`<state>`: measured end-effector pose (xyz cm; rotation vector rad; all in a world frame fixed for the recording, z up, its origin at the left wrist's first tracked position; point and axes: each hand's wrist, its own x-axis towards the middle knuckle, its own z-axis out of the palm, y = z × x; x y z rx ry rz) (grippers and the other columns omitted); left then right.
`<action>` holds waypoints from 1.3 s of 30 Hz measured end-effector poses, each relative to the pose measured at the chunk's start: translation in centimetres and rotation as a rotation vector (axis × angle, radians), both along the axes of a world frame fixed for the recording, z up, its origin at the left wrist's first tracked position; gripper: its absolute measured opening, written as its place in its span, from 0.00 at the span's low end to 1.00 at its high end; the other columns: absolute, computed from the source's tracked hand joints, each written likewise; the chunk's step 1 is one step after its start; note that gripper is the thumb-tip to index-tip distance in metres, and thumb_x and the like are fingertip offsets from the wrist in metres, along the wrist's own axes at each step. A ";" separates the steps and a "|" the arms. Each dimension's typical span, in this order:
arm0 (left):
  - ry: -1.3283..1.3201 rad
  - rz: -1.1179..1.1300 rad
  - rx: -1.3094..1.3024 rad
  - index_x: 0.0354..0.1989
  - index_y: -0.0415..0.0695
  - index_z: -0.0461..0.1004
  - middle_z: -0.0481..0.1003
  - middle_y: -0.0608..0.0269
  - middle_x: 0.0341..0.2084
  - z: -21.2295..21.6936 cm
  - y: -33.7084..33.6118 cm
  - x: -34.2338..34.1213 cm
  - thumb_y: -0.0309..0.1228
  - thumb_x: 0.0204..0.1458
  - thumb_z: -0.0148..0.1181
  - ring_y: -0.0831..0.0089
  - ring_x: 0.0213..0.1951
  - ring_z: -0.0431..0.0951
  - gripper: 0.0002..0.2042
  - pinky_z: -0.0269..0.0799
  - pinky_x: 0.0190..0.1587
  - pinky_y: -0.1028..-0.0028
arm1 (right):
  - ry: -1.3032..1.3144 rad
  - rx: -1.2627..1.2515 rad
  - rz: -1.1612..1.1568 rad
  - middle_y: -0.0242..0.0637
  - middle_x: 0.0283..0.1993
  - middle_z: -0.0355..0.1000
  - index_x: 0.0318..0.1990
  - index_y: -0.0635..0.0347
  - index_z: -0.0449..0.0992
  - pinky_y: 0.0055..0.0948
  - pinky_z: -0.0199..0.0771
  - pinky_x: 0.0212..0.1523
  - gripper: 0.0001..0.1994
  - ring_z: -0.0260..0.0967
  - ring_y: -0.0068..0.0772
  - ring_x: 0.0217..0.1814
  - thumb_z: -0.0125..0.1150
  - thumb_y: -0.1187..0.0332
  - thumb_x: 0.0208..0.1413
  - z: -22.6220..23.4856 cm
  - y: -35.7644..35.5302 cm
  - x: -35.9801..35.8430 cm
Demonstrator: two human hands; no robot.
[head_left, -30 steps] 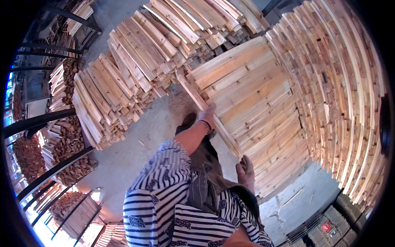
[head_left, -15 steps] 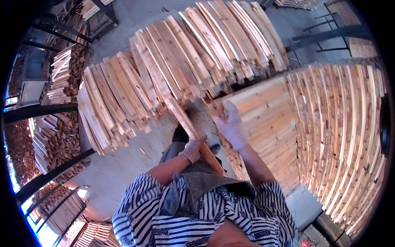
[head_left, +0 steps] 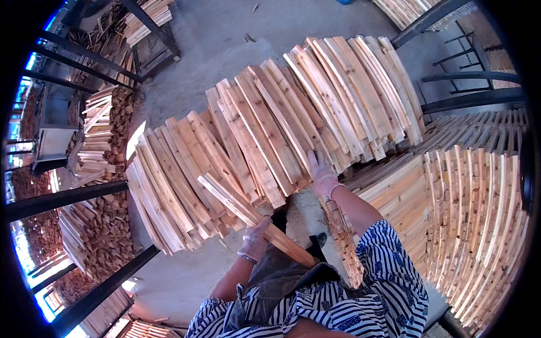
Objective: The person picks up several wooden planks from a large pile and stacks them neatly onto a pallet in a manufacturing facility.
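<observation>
Nearest to us: one navy-and-white striped shirt (head_left: 389,276), with one dark grey cloth apron (head_left: 279,270) at its front.

Item, one left hand (head_left: 253,241) in a pale knitted glove, clamped around one long, narrow, pale wooden strip (head_left: 231,201). We find the strip held at a slant, its near end at the apron and its far end over the near edge of the pile ahead.

Item, one right hand (head_left: 324,176), likewise gloved, fingers stretched forward on the near ends of the boards. We cannot tell whether it grips one of them.

Beneath that hand, one broad pile of light-brown wooden boards (head_left: 265,124), laid side by side in layers, spreading across the middle of our view, its near ends uneven.

To the right of the right forearm, one flat layer of wide, yellowish wooden boards (head_left: 406,197); beyond this, one tall stack of thin pale wooden slats (head_left: 468,225), which our lens bends into curves.

To the left, we count black metal bars (head_left: 73,200), and past them one heap of short-cut brown wood pieces (head_left: 96,236).

Farther off, we record a grey concrete floor (head_left: 208,28) and, at upper right, one dark metal frame (head_left: 459,50).
</observation>
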<state>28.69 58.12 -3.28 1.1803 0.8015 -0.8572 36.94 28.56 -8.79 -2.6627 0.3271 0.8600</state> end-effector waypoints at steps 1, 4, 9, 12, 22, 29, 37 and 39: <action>-0.133 0.004 0.002 0.48 0.39 0.77 0.78 0.60 0.39 0.2 -0.6 0.5 0.42 0.58 0.64 0.69 0.44 0.78 0.19 0.74 0.48 0.69 | -0.068 0.086 -0.078 0.56 0.76 0.46 0.74 0.52 0.46 0.43 0.62 0.68 0.48 0.57 0.58 0.71 0.70 0.65 0.47 -0.1 -1.1 -0.3; -0.599 -0.279 0.075 0.49 0.40 0.77 0.79 0.62 0.36 -5.2 -0.8 0.7 0.33 0.57 0.64 0.68 0.38 0.80 0.14 0.78 0.43 0.67 | -0.047 0.233 -0.187 0.61 0.60 0.68 0.73 0.57 0.47 0.42 0.70 0.60 0.46 0.71 0.56 0.59 0.68 0.58 0.50 1.1 -4.5 -0.1; 0.096 0.160 -0.445 0.50 0.36 0.75 0.80 0.60 0.35 -0.7 -6.6 7.8 0.33 0.60 0.61 0.62 0.37 0.81 0.15 0.82 0.43 0.65 | 0.155 0.367 -0.268 0.60 0.50 0.74 0.71 0.59 0.49 0.45 0.79 0.41 0.43 0.78 0.50 0.43 0.65 0.52 0.55 11.9 -6.2 0.0; 0.102 0.170 -0.619 0.57 0.40 0.69 0.77 0.57 0.43 -1.1 -9.8 8.3 0.41 0.59 0.64 0.62 0.45 0.79 0.23 0.81 0.49 0.59 | 0.039 0.463 -0.136 0.53 0.42 0.73 0.65 0.61 0.53 0.39 0.81 0.33 0.39 0.77 0.45 0.35 0.66 0.53 0.53 15.5 -5.4 -7.0; 0.071 -0.224 -0.790 0.62 0.40 0.65 0.70 0.52 0.58 -0.3 -17.1 0.2 0.41 0.59 0.55 0.57 0.59 0.70 0.26 0.64 0.65 0.57 | -0.037 0.216 -0.229 0.59 0.63 0.58 0.64 0.66 0.54 0.46 0.74 0.57 0.36 0.66 0.62 0.60 0.65 0.63 0.52 22.5 -1.7 -29.0; -0.609 -0.737 -0.574 0.56 0.37 0.72 0.73 0.50 0.52 6.3 -24.7 2.4 0.35 0.60 0.57 0.56 0.51 0.75 0.19 0.72 0.57 0.59 | -0.424 0.431 -0.572 0.60 0.69 0.54 0.70 0.66 0.50 0.44 0.60 0.70 0.50 0.58 0.57 0.71 0.74 0.51 0.48 23.7 -4.1 -30.1; -0.584 -0.790 -0.678 0.59 0.37 0.66 0.73 0.56 0.52 18.4 -35.3 -8.5 0.32 0.53 0.65 0.66 0.52 0.75 0.26 0.75 0.53 0.65 | -1.203 0.509 -0.795 0.55 0.70 0.55 0.73 0.67 0.47 0.38 0.57 0.71 0.48 0.55 0.46 0.72 0.70 0.51 0.55 25.6 -13.2 -34.1; -0.591 -0.882 -0.687 0.60 0.36 0.66 0.73 0.53 0.52 18.9 -37.2 -11.7 0.31 0.53 0.64 0.66 0.52 0.75 0.26 0.74 0.54 0.65 | -1.280 0.385 -0.732 0.55 0.69 0.55 0.74 0.66 0.46 0.39 0.57 0.71 0.51 0.57 0.46 0.71 0.70 0.49 0.54 24.3 -14.8 -37.4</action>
